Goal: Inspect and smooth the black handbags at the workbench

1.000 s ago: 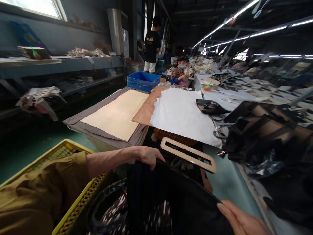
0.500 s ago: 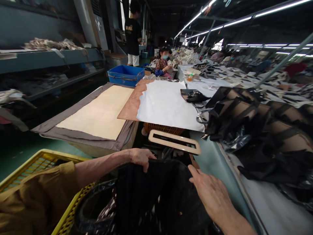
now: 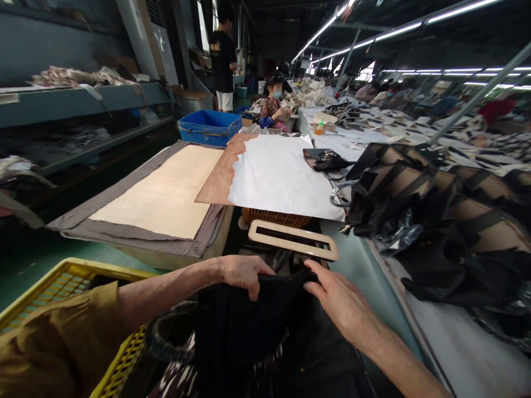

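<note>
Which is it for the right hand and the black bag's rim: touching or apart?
Touching. The head view shows the right hand pinching the black bag's rim between thumb and forefinger.

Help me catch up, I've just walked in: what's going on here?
The camera wearer's left hand and right hand grip the upper edge of a black fabric item, set a little apart along it. A pale slotted frame sits just beyond the hands. A yellow basket stands at the left, and dark bag-like pieces are heaped on the right.
</note>
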A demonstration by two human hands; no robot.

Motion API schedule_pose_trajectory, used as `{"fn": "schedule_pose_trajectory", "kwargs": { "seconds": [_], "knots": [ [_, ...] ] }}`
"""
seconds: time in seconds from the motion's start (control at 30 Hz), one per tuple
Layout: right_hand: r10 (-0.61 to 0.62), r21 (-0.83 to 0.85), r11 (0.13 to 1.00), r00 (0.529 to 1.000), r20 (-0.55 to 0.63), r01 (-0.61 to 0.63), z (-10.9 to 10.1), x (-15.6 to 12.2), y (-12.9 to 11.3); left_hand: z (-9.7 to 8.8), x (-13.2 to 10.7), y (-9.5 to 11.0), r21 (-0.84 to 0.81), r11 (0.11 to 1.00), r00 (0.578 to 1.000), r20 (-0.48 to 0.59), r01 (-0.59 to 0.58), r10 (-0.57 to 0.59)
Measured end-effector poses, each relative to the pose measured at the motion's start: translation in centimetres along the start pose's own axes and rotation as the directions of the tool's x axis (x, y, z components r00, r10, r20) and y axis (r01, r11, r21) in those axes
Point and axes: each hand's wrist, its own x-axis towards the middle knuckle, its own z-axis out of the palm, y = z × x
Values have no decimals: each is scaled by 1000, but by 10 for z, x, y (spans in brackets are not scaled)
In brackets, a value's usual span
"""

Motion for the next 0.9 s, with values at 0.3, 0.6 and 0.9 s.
{"fn": "schedule_pose_trajectory", "kwargs": {
  "seconds": [0.3, 0.6, 0.9],
  "knots": [
    [-53, 339, 941, 989, 137, 4, -1, 18, 15, 1, -3, -1, -44, 999, 1000, 11, -5, 6],
    [-106, 379, 924, 984, 147, 43, -3, 19, 10, -2, -5, -1, -58, 998, 998, 59, -3, 6],
    [-313, 364, 898, 939, 140, 245, -11, 21, -2, -3, -5, 0, -54, 998, 996, 88, -27, 32]
  ]
}}
